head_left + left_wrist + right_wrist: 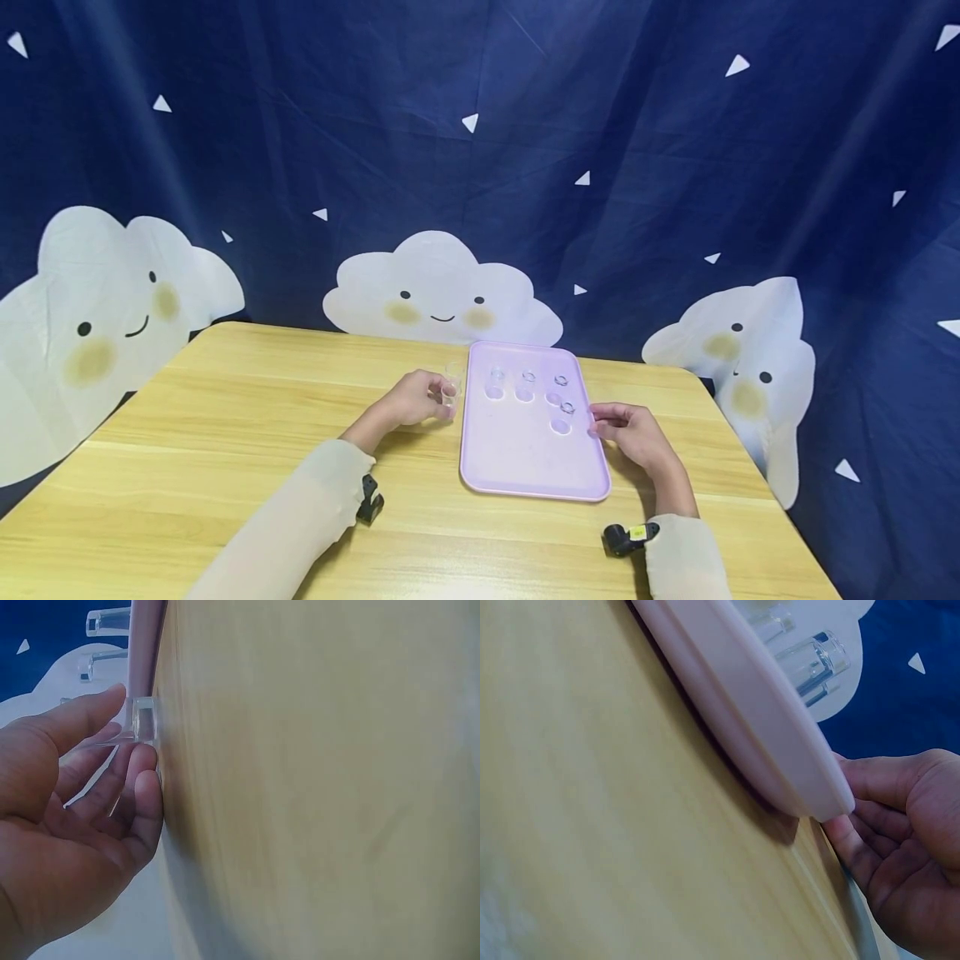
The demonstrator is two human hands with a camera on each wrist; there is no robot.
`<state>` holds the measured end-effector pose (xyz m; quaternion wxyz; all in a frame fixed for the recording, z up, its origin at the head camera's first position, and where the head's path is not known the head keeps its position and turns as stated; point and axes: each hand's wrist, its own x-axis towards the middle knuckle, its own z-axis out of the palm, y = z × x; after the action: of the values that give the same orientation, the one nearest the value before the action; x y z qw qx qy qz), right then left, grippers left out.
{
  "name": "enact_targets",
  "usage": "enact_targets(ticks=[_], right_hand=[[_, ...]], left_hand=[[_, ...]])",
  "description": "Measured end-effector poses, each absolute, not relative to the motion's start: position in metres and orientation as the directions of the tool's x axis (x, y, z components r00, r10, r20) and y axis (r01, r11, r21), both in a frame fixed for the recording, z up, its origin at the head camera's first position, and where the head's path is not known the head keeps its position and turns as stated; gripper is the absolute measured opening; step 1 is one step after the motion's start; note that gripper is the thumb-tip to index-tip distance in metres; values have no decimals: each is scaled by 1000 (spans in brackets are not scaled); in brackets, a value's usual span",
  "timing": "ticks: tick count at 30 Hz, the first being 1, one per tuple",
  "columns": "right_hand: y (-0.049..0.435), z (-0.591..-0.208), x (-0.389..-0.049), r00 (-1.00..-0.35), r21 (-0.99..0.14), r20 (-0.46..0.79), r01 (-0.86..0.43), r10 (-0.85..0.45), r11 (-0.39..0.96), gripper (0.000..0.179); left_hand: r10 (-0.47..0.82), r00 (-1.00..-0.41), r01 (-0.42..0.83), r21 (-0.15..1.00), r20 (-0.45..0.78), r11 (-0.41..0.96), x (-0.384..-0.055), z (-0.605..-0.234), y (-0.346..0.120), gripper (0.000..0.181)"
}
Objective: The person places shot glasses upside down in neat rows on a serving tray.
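My left hand [420,398] holds a small clear shot glass [450,393] between thumb and fingers, just outside the left edge of the pink tray [525,467]. In the left wrist view the glass's thick base [145,720] shows close to the wood, with the thumb on one side and curled fingers on the other. On the opposite side, my right hand [633,432] grips the tray's right rim. The right wrist view has the thumb and fingers [844,829] around that rim. Several clear shot glasses [561,425] stand on the tray's far half.
The tray lies on a light wooden table [405,533]. Behind the table hangs a dark blue curtain [390,150] with clouds and white triangles. A black wrist camera [630,538] is strapped at the right sleeve.
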<state>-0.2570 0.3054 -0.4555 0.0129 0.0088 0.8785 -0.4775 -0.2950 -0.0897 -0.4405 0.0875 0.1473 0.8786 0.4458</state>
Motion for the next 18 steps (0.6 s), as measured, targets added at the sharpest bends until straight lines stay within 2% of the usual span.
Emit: enact_targets(ticks=[5,12,18], right_hand=[[306,-456,-257,-1000,-838,-28,24,1,545,34],[306,-456,-258,-1000,-835,-29,27,5,549,33],[306,-456,-259,-999,-840,-40,37,6,542,34]], left_hand=[[351,-936,198,819,-4,538,-295,-440,-90,32],[373,-928,220,839,23,497,-295,-437,-90,23],[363,-931,215,839,22,500,-294,-435,-90,28]])
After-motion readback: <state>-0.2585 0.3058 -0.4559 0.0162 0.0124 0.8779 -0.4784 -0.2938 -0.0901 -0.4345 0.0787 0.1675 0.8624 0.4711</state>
